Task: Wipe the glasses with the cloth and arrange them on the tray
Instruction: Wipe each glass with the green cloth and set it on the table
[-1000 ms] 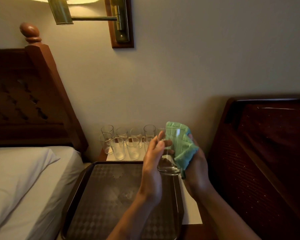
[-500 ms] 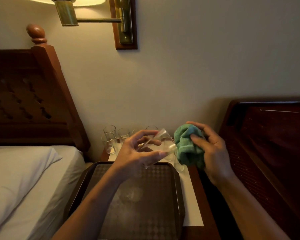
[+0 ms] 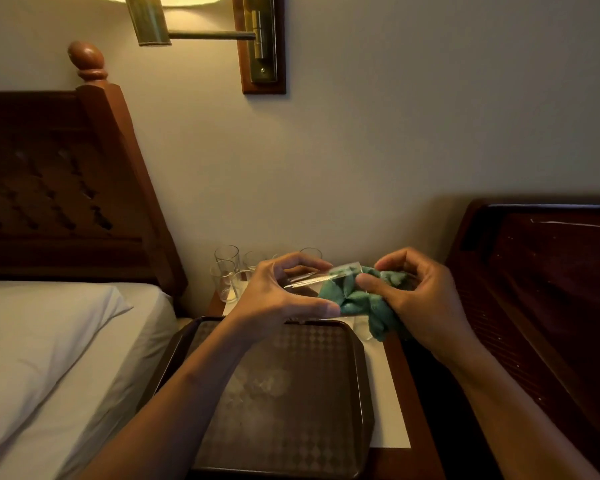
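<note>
My left hand [image 3: 278, 292] holds a clear glass [image 3: 321, 277] on its side, mouth turned to the right. My right hand [image 3: 416, 292] grips a green cloth [image 3: 357, 299] and presses part of it into the glass's mouth. Both hands hover above the far edge of a dark brown patterned tray [image 3: 278, 393], which holds no glasses. Several more clear glasses [image 3: 227, 275] stand in a group on the nightstand behind the tray, partly hidden by my left hand.
The tray lies on a wooden nightstand [image 3: 413, 410] with a white mat. A bed with a white pillow [image 3: 39, 341] and dark headboard [image 3: 56, 195] is on the left, another dark headboard [image 3: 551, 289] on the right. A brass wall lamp [image 3: 174, 26] hangs above.
My left hand has tipped the glass from upright to lying sideways. My right hand has brought the cloth from around the glass to its mouth and pushed it in.
</note>
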`<state>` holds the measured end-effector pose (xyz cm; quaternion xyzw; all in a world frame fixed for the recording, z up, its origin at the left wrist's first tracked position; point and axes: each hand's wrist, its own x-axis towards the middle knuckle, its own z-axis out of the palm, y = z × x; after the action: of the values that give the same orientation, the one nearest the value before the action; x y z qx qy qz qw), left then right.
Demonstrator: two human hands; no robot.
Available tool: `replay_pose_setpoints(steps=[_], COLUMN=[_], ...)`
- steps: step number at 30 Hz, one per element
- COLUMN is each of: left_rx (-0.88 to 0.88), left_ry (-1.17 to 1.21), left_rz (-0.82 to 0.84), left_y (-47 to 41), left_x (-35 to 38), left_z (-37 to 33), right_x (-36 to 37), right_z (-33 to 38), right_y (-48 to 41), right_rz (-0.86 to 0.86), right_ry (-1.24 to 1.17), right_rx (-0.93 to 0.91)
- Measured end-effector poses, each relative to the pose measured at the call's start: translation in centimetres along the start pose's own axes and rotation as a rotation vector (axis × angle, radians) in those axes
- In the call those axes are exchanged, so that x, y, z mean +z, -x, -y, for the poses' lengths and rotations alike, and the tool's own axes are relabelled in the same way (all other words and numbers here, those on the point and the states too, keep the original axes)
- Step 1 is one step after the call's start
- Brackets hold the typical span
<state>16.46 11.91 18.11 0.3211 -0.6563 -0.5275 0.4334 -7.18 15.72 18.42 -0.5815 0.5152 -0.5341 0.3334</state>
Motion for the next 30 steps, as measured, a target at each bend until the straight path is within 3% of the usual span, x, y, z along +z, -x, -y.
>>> replay_pose_setpoints(steps=[2,4,5,7,11,16,19,22,25,27,28,30], left_rx=[-0.023,-0.067,-0.082,-0.088,-0.006,0.214,0.238,0.072,-0.345,-0.535,-0.554,-0.414], left_ry=[0.051,0.117,0.140,0.139,0.015,-0.155,-0.120,0.014,0.335,0.429,0.426,0.291], left_rz=[-0.050,-0.082,-0.077,-0.048,0.022,0.084,0.061,0.118,0.304,0.331,0.298,0.183], left_y=[-0.1,-0.3,-0.4,-0.5,-0.3,0.3,0.3,-0.1,-0.7,-0.5,-0.4,0.0], left_x=[-0.3,-0.7,-0.8,-0.9,-0.9,1.0,1.5,1.3,1.1,1.2,1.6,2.3], left_z=[-0.2,-0.2,-0.1,-0.1,-0.8,-1.8,-2.2,-2.6,-3.3,-3.5,-3.5,-3.3], right_x=[-1.3,-2.3,-2.3,-1.8,-1.4,0.3,0.8,0.0,-0.3,-0.3,-0.4,-0.5], right_z=[-0.2,-0.1,-0.2,-0.1,0.4,0.8,1.1,1.4,1.8,1.7,1.6,1.4], right_y=[0.4,0.7,0.7,0.5,0.2,0.7,1.1,1.6,2.1,1.9,1.9,1.7], right_rz=[0.272,0.514,0.540,0.448,0.355,0.182,0.166,0.288,0.355,0.360,0.342,0.282], right_ry=[-0.165,-0.085,0.010,0.098,0.034,-0.200,-0.195,-0.158,-0.106,-0.039,-0.007,-0.006], right_rx=[-0.010,-0.094,-0.144,-0.171,-0.135,0.083,0.141,-0.047,-0.285,-0.372,-0.375,-0.281])
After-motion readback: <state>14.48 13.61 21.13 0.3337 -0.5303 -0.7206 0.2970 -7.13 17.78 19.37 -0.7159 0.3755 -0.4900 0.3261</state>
